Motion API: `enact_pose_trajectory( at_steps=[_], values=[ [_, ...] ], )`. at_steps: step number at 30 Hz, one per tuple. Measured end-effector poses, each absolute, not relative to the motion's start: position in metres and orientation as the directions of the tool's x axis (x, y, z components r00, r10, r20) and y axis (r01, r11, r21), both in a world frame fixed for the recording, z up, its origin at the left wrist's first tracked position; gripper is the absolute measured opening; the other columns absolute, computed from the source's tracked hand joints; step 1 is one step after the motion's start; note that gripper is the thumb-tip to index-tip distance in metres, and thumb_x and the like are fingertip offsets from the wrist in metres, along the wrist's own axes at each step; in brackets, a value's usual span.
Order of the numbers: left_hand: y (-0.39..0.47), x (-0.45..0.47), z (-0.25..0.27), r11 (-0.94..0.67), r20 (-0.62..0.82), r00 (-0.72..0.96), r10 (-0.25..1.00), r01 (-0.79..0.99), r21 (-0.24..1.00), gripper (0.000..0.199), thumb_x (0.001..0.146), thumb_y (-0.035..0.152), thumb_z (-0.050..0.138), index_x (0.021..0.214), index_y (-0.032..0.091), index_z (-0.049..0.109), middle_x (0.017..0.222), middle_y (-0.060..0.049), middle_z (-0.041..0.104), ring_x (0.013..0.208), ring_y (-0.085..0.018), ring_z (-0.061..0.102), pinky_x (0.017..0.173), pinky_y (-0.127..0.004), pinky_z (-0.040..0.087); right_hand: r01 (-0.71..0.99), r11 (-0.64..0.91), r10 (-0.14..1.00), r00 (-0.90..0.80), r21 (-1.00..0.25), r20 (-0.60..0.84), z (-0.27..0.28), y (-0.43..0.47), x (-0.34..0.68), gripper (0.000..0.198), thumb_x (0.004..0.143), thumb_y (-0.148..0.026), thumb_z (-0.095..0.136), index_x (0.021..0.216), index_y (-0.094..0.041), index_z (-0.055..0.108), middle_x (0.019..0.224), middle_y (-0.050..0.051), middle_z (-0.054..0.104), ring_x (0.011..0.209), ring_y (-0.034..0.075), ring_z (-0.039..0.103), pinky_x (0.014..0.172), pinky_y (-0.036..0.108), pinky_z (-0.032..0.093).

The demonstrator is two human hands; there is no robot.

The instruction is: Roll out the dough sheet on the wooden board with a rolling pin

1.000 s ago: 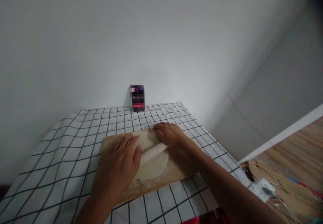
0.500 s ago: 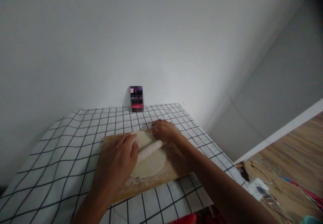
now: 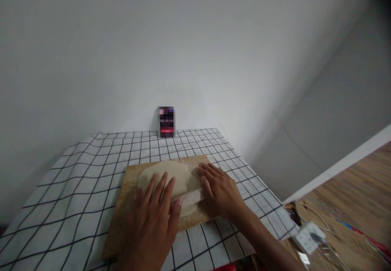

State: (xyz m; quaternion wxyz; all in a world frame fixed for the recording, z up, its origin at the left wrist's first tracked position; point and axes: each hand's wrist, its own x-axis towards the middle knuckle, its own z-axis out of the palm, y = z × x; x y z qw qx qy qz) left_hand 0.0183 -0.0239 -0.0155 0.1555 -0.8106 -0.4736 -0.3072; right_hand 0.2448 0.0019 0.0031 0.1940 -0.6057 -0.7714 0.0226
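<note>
A round, flat sheet of dough lies on a floured wooden board. Across its near part runs a pale, flour-dusted rolling pin. My left hand presses down over the pin's left end, fingers stretched and spread out over the dough. On the pin's right end rests my right hand, its fingers extended forward and lying flat. Both ends of the pin are hidden under the hands, and the left hand also covers the near-left part of the board.
Beneath the board is a white checked tablecloth. A small dark, pixelated object stands against the wall at the table's back. To the lower right, a white power strip with cords lies off the table. Something red shows at the near edge.
Both hands and the rolling pin have moved toward me over the dough, uncovering its far part. My left hand's fingers are now more spread. The view has shifted slightly.
</note>
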Motion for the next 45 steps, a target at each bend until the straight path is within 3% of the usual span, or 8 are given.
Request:
enact_pose_trajectory(
  at_steps=[4, 7, 11, 15, 22, 27, 39, 45],
  values=[
    [-0.025, 0.018, -0.013, -0.494, 0.613, 0.359, 0.704, 0.867, 0.06, 0.048, 0.106, 0.044, 0.039, 0.145, 0.02, 0.052, 0.152, -0.006, 0.058, 0.147, -0.031, 0.045, 0.117, -0.057, 0.039, 0.923, 0.271, 0.938, -0.189, -0.273, 0.292, 0.004, -0.001, 0.245, 0.049, 0.107, -0.034, 0.029, 0.14, -0.018, 0.062, 0.151, 0.006, 0.058, 0.145, 0.024, 0.046, 0.123, 0.043, 0.033],
    [-0.011, 0.017, -0.007, -0.469, 0.544, 0.345, 0.765, 0.877, 0.103, 0.049, 0.105, 0.046, 0.039, 0.14, 0.017, 0.058, 0.148, -0.009, 0.061, 0.144, -0.032, 0.048, 0.117, -0.057, 0.04, 0.909, 0.303, 0.936, -0.228, -0.286, 0.269, 0.012, 0.024, 0.241, 0.047, 0.107, -0.035, 0.029, 0.134, -0.021, 0.066, 0.147, 0.006, 0.061, 0.137, 0.022, 0.054, 0.114, 0.038, 0.041],
    [0.015, 0.013, 0.01, -0.428, 0.423, 0.338, 0.841, 0.893, 0.138, 0.053, 0.101, 0.053, 0.048, 0.135, 0.015, 0.062, 0.143, -0.014, 0.065, 0.136, -0.034, 0.056, 0.114, -0.055, 0.043, 0.923, 0.294, 0.95, -0.252, -0.248, 0.186, 0.025, 0.072, 0.228, 0.045, 0.108, -0.041, 0.031, 0.116, -0.024, 0.072, 0.124, 0.006, 0.074, 0.112, 0.021, 0.067, 0.093, 0.032, 0.049],
    [0.04, 0.008, 0.027, -0.359, 0.334, 0.286, 0.898, 0.915, 0.182, 0.041, 0.103, 0.045, 0.045, 0.124, 0.018, 0.067, 0.124, -0.012, 0.075, 0.113, -0.029, 0.069, 0.1, -0.046, 0.051, 0.942, 0.237, 0.968, -0.208, -0.238, 0.14, 0.031, 0.11, 0.214, 0.053, 0.107, -0.049, 0.029, 0.102, -0.023, 0.074, 0.106, 0.008, 0.077, 0.096, 0.021, 0.07, 0.08, 0.03, 0.046],
    [0.065, 0.003, 0.044, -0.174, 0.207, 0.133, 0.969, 0.965, 0.196, 0.038, 0.105, 0.04, 0.036, 0.109, 0.023, 0.07, 0.11, -0.008, 0.078, 0.097, -0.028, 0.073, 0.077, -0.038, 0.049, 0.959, 0.176, 0.98, -0.15, -0.221, 0.133, 0.025, 0.153, 0.2, 0.043, 0.102, -0.044, 0.038, 0.107, -0.022, 0.075, 0.108, 0.012, 0.077, 0.096, 0.024, 0.07, 0.076, 0.031, 0.046],
    [0.068, 0.002, 0.046, -0.176, 0.189, 0.143, 0.971, 0.969, 0.171, 0.036, 0.105, 0.037, 0.035, 0.103, 0.022, 0.069, 0.105, -0.008, 0.078, 0.095, -0.027, 0.073, 0.07, -0.034, 0.046, 0.961, 0.18, 0.981, -0.158, -0.212, 0.113, 0.022, 0.163, 0.197, 0.037, 0.098, -0.04, 0.045, 0.105, -0.021, 0.076, 0.109, 0.012, 0.077, 0.098, 0.024, 0.07, 0.077, 0.03, 0.047],
    [0.057, 0.002, 0.026, -0.273, 0.333, 0.232, 0.914, 0.958, 0.083, 0.035, 0.104, 0.032, 0.038, 0.121, 0.018, 0.065, 0.112, -0.012, 0.076, 0.106, -0.028, 0.071, 0.093, -0.042, 0.047, 0.96, 0.167, 0.984, -0.147, -0.223, 0.103, 0.021, 0.124, 0.211, 0.037, 0.1, -0.045, 0.046, 0.115, -0.024, 0.072, 0.125, 0.009, 0.069, 0.112, 0.024, 0.065, 0.088, 0.033, 0.049],
    [0.035, 0.006, 0.028, -0.308, 0.381, 0.254, 0.889, 0.948, 0.086, 0.035, 0.102, 0.033, 0.044, 0.122, 0.016, 0.066, 0.122, -0.014, 0.074, 0.115, -0.029, 0.068, 0.102, -0.044, 0.046, 0.962, 0.167, 0.982, -0.144, -0.218, 0.119, 0.022, 0.088, 0.218, 0.042, 0.106, -0.042, 0.036, 0.117, -0.023, 0.071, 0.122, 0.009, 0.071, 0.116, 0.024, 0.064, 0.097, 0.037, 0.049]
  ],
)
